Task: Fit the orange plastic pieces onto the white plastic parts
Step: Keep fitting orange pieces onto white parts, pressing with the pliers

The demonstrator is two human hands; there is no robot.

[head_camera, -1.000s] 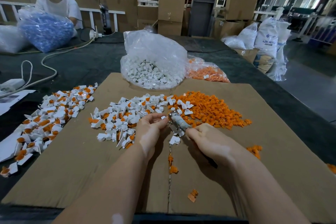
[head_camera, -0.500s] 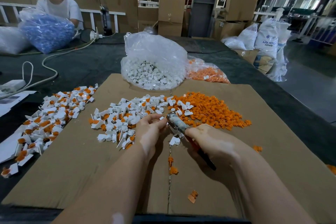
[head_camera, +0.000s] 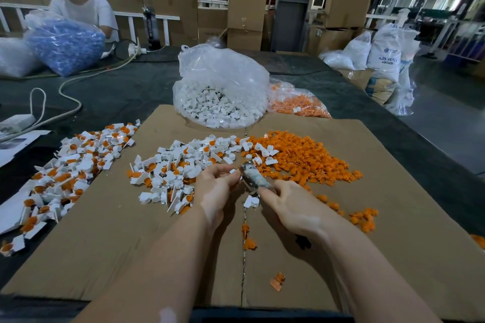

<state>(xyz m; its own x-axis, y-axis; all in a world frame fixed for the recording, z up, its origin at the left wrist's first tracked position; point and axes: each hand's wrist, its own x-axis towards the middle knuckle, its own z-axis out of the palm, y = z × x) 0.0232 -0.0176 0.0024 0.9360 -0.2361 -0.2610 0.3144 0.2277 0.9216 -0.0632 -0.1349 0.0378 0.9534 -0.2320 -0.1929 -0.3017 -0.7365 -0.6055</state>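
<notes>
My left hand [head_camera: 217, 186] pinches a small white plastic part [head_camera: 232, 171] at its fingertips. My right hand [head_camera: 288, 207] grips a tape-wrapped plier-like tool [head_camera: 252, 177] whose tip meets that part. Loose orange pieces [head_camera: 301, 157] lie heaped on the cardboard [head_camera: 105, 244] just beyond my hands. A mixed heap of white parts [head_camera: 178, 168], some with orange pieces in them, lies to the left. Another pile of white parts with orange pieces [head_camera: 73, 165] spreads over the cardboard's left edge.
A clear bag of white parts [head_camera: 223, 92] and a bag of orange pieces [head_camera: 296, 103] stand behind the cardboard. Stray orange pieces [head_camera: 363, 219] lie at the right. A person with a bag of blue parts [head_camera: 65, 44] sits far left; cables cross the dark table.
The tool's tip has stayed against the white part in my left hand while my right hand shifted its grip slightly. The piles have not moved.
</notes>
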